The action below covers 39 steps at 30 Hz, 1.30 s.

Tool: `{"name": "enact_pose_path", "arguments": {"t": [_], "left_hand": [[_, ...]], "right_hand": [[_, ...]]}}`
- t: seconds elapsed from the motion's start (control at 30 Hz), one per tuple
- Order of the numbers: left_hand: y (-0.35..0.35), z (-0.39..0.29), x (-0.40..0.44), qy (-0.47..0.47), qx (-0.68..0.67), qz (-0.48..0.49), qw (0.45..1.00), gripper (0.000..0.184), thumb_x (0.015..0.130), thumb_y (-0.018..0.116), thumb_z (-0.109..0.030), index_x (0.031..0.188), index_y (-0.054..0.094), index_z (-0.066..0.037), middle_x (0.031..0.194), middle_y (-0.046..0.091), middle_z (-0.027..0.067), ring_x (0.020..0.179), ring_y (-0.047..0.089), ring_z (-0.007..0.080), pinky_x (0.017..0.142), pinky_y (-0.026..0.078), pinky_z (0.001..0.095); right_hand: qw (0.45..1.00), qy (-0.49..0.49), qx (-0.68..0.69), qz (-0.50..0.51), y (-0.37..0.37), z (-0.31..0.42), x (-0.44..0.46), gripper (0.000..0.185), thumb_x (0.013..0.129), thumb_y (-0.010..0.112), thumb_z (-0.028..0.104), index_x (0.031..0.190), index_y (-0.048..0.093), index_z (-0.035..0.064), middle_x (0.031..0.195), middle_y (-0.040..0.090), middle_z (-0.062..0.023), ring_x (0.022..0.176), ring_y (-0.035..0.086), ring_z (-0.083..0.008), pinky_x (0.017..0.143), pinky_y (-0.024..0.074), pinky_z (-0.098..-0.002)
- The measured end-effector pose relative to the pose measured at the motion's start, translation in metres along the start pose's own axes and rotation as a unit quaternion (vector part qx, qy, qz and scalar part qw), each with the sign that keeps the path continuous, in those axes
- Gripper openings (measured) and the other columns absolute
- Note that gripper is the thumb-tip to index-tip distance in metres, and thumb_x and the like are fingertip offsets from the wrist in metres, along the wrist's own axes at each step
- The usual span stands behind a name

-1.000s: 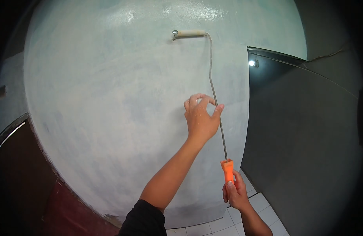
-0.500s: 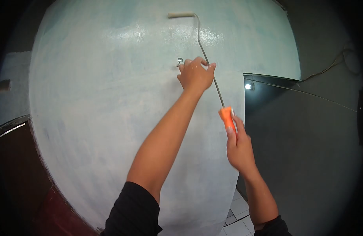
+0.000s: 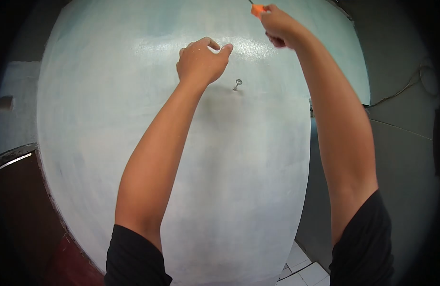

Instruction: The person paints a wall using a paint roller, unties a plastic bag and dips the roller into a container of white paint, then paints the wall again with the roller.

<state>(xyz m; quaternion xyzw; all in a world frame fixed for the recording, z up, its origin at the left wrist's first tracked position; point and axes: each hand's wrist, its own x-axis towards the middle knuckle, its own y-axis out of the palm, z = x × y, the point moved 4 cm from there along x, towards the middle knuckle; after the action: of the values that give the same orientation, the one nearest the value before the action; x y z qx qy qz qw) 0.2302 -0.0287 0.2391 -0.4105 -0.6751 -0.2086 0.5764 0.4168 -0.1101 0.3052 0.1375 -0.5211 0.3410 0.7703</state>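
Observation:
High at the top edge, my right hand (image 3: 278, 26) is closed round the orange handle of a paint roller (image 3: 258, 10). Only the handle and a short bit of the metal rod show; the roller head lies beyond the top of the view. My left hand (image 3: 203, 61) is raised in front of the pale wall (image 3: 181, 157), fingers curved and thumb apart, with nothing visible in it. Whether it touches the wall I cannot tell. Right of and below it, a round-headed metal fitting (image 3: 238, 83) sticks out of the wall.
A wet-looking sheen crosses the upper wall. On the right is a dark grey wall (image 3: 401, 167) with a hanging cable (image 3: 406, 88). White floor tiles (image 3: 301, 267) show at the bottom. A dark opening (image 3: 15, 205) and a red surface (image 3: 72, 262) lie at the left.
My right hand has risen with the paint roller, taking its head out of view. The left hand has moved up and left, away from the roller's rod and the metal fitting.

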Motion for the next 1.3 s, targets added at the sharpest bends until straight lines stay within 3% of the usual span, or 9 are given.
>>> {"name": "enact_pose_path", "arguments": {"t": [0.23, 0.3, 0.57, 0.67, 0.7, 0.73, 0.8, 1.03, 1.3], "left_hand": [[-0.037, 0.022, -0.014, 0.053, 0.074, -0.036, 0.995, 0.050, 0.093, 0.064, -0.055, 0.114, 0.072, -0.011, 0.124, 0.067, 0.0154, 0.121, 0.060, 0.0301, 0.095, 0.052, 0.0448], [-0.039, 0.028, -0.015, 0.056, 0.071, -0.033, 0.995, 0.050, 0.093, 0.064, -0.055, 0.114, 0.072, -0.010, 0.125, 0.067, 0.0152, 0.120, 0.061, 0.0303, 0.096, 0.052, 0.0449], [-0.001, 0.041, -0.045, 0.056, -0.027, 0.006, 0.998, 0.052, 0.092, 0.067, -0.055, 0.113, 0.073, -0.008, 0.121, 0.069, 0.0160, 0.114, 0.064, 0.0319, 0.094, 0.052, 0.0434], [0.032, 0.043, -0.069, 0.037, -0.136, 0.074, 0.987, 0.056, 0.091, 0.068, -0.057, 0.112, 0.073, -0.005, 0.114, 0.072, 0.0170, 0.106, 0.067, 0.0305, 0.091, 0.054, 0.0403], [0.043, 0.039, -0.083, 0.027, -0.191, 0.126, 0.973, 0.057, 0.091, 0.066, -0.059, 0.109, 0.073, -0.005, 0.112, 0.072, 0.0181, 0.104, 0.068, 0.0320, 0.090, 0.054, 0.0410], [0.052, 0.034, -0.096, 0.019, -0.244, 0.174, 0.954, 0.058, 0.091, 0.065, -0.061, 0.106, 0.074, -0.006, 0.110, 0.073, 0.0191, 0.102, 0.069, 0.0334, 0.089, 0.054, 0.0417], [0.069, 0.023, -0.131, 0.017, -0.278, 0.224, 0.934, 0.062, 0.091, 0.064, -0.063, 0.102, 0.074, -0.003, 0.103, 0.074, 0.0207, 0.097, 0.070, 0.0339, 0.087, 0.054, 0.0406], [0.116, 0.004, -0.244, -0.036, -0.431, 0.356, 0.828, 0.066, 0.092, 0.063, -0.065, 0.099, 0.073, 0.000, 0.104, 0.073, 0.0190, 0.097, 0.068, 0.0313, 0.087, 0.053, 0.0405], [0.120, 0.002, -0.272, -0.017, -0.454, 0.303, 0.838, 0.056, 0.096, 0.066, -0.055, 0.104, 0.072, 0.000, 0.098, 0.072, 0.0112, 0.099, 0.065, 0.0197, 0.093, 0.049, 0.0356]], "right_hand": [[0.997, 0.057, -0.033, -0.040, 0.009, 0.044, -0.010, 0.048, 0.111, 0.041, 0.034, 0.147, 0.046, 0.0019, 0.068, 0.049, -0.0015, 0.050, 0.035, -0.0114, 0.045, 0.0331, -0.0313], [1.000, 0.004, -0.004, 0.002, 0.018, 0.017, -0.020, 0.051, 0.106, 0.037, 0.028, 0.155, 0.034, 0.0124, 0.072, 0.046, -0.0031, 0.054, 0.039, -0.0106, 0.045, 0.0330, -0.0263], [0.992, 0.092, -0.080, 0.016, 0.019, -0.026, -0.189, 0.050, 0.108, 0.039, 0.031, 0.155, 0.035, 0.0133, 0.068, 0.047, -0.0025, 0.052, 0.044, -0.0115, 0.045, 0.0378, -0.0288], [0.989, 0.104, -0.108, 0.009, 0.015, -0.057, -0.263, 0.045, 0.109, 0.042, 0.028, 0.148, 0.041, 0.0067, 0.071, 0.056, -0.0100, 0.054, 0.053, -0.0185, 0.057, 0.0459, -0.0343], [0.978, 0.179, -0.103, 0.035, 0.014, -0.048, -0.294, 0.045, 0.109, 0.043, 0.029, 0.148, 0.041, 0.0067, 0.078, 0.060, -0.0132, 0.064, 0.058, -0.0214, 0.067, 0.0494, -0.0360], [0.988, 0.108, -0.110, 0.013, 0.012, -0.063, -0.321, 0.045, 0.109, 0.043, 0.028, 0.149, 0.041, 0.0064, 0.084, 0.062, -0.0145, 0.072, 0.061, -0.0231, 0.076, 0.0504, -0.0378], [0.978, 0.181, -0.100, 0.028, 0.011, -0.062, -0.375, 0.045, 0.109, 0.043, 0.025, 0.150, 0.039, 0.0065, 0.084, 0.061, -0.0137, 0.073, 0.060, -0.0218, 0.078, 0.0499, -0.0376], [0.941, 0.306, -0.133, 0.056, -0.017, -0.039, -0.471, 0.047, 0.106, 0.044, 0.014, 0.152, 0.038, 0.0071, 0.069, 0.055, -0.0049, 0.056, 0.052, -0.0124, 0.059, 0.0457, -0.0307], [0.937, 0.308, -0.152, 0.066, -0.031, -0.044, -0.494, 0.048, 0.106, 0.044, 0.013, 0.153, 0.037, 0.0061, 0.064, 0.053, -0.0038, 0.053, 0.051, -0.0117, 0.056, 0.0443, -0.0302]]}}
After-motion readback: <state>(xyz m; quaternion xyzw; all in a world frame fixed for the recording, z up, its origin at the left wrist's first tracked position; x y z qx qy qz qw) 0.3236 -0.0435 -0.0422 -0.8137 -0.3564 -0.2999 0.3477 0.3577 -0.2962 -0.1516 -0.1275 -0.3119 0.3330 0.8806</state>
